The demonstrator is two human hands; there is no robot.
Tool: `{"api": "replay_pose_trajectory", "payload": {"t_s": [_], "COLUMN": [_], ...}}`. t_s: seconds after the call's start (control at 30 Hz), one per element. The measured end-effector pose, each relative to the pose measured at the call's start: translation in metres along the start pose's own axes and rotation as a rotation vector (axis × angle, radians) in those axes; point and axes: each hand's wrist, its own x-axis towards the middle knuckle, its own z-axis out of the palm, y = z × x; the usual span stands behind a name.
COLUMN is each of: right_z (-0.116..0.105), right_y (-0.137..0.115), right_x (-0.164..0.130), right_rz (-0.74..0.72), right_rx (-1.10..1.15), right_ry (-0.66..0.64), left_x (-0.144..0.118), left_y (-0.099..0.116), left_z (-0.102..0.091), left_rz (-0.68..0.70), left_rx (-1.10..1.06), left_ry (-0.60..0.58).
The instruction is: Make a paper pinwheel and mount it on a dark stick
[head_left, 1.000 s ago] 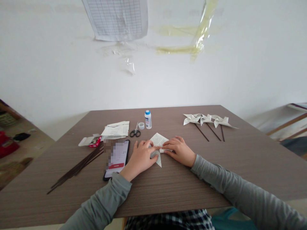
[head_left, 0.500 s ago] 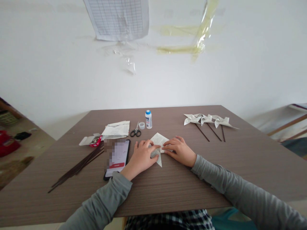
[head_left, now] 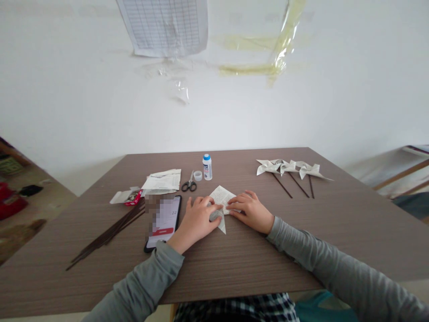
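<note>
Just below the middle of the frame, both hands press flat on a folded sheet of printed paper (head_left: 221, 197) lying on the brown tabletop (head_left: 234, 259): the left hand (head_left: 197, 220) has its fingers spread over the paper's lower left part, the right hand (head_left: 250, 209) lays its fingertips on the right edge, and neither hand closes around anything. The likeliest slip, as I judge it, is the sheet creeping on the smooth tabletop while it is pressed, so that a crease lands crooked; thin printed paper could also tear at the pointed flap that juts out below the left hand. The left wrist lies just beside a phone (head_left: 163, 220) with its screen lit, and a sideways push could nudge it toward the bundle of thin dark sticks (head_left: 110, 232) at the left of the frame. Behind the hands, near but apart from them, stand a small glue bottle with a blue cap (head_left: 207, 167), a loose clear cap (head_left: 198, 175) and scissors (head_left: 189, 184); further left lie a stack of cut paper (head_left: 162, 181) and a small red box (head_left: 129, 197). Three finished paper pinwheels on sticks (head_left: 290, 167) lie well apart at the right. Nothing blocks the hands.
</note>
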Motion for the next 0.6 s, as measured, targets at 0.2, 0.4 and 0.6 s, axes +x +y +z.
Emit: {"api": "replay_pose_trajectory", "payload": {"t_s": [0.2,0.4,0.6], "right_z": [-0.0004,-0.0018,-0.0031], "right_y": [-0.002,-0.0049,-0.0045], "right_x": [0.0001,0.0015,0.0008], "right_rz": [0.018,0.033,0.023], "right_rx": [-0.001,-0.033,-0.024], "right_ry": [0.007,-0.011,-0.009], "left_x": [-0.0008,-0.0012,-0.001], "left_y": [-0.0011,-0.0006,-0.0022], "left_z": [0.0004,-0.0007,0.0006], "left_rz": [0.01,0.004,0.012], "left_rx": [-0.006,0.007,-0.006], "left_ry": [0.022,-0.007,-0.006]}}
